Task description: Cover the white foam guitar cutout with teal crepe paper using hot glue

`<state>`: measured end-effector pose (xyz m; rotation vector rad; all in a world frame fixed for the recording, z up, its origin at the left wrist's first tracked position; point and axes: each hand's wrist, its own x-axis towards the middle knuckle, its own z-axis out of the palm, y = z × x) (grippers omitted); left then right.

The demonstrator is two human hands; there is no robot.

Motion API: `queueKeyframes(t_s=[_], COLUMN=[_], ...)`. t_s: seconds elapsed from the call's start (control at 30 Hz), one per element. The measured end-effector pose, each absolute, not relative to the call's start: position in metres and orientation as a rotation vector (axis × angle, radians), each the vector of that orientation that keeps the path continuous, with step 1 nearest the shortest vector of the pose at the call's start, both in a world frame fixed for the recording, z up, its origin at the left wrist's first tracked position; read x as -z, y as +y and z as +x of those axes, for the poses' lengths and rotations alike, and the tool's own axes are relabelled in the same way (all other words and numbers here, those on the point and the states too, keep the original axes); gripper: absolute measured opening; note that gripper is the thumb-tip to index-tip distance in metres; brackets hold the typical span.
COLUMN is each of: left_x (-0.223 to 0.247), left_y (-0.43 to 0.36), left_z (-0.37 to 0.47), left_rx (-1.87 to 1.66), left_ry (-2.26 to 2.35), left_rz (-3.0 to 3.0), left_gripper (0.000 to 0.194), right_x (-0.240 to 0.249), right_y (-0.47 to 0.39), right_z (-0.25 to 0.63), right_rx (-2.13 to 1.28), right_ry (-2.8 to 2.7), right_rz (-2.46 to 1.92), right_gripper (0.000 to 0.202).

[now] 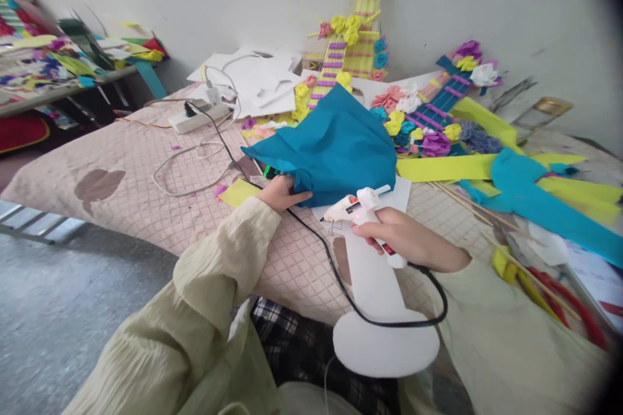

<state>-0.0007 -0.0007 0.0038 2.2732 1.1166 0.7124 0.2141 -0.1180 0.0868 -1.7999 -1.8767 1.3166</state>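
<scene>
My right hand [389,231] is wrapped around the grip of a white hot glue gun [363,202], whose nozzle points left above the table. A white glue stick pokes out of its back. My left hand [283,194] grips the near left edge of a large blue sheet [341,149], thumb on top and the other fingers mostly hidden. The sheet looks like crepe paper or cloth and is creased, standing up in folds. Under its front edge lies a white card cutout [372,266] with a long neck and a rounded end [387,343] that overhangs the table edge.
The gun's black cord [324,246] loops across the front toward a white power strip [199,118]. Flower-trimmed paper guitars [433,110] lean at the back. Blue and yellow strips [520,175], thin sticks [467,202] and red-handled scissors [567,298] lie right. A yellow paper piece [238,192] lies left.
</scene>
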Motion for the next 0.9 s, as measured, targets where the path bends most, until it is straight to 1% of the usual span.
queueKeyframes(t_s=[0.3, 0.6, 0.9], left_x=[-0.001, -0.001, 0.000], left_y=[-0.002, 0.000, -0.003], left_z=[-0.002, -0.002, -0.002], left_rx=[-0.750, -0.750, -0.777], left_ry=[1.096, 1.097, 1.109], left_rz=[2.272, 2.271, 2.273], left_gripper=[0.038, 0.041, 0.035], right_x=[-0.085, -0.084, -0.097], right_y=[-0.126, -0.133, -0.142], right_z=[0.220, 0.228, 0.229], right_rx=[-1.333, -1.280, -1.278], right_ry=[-1.847, -1.840, -1.791], right_rz=[-1.817, -1.890, -1.951], right_gripper=[0.028, 0.028, 0.027])
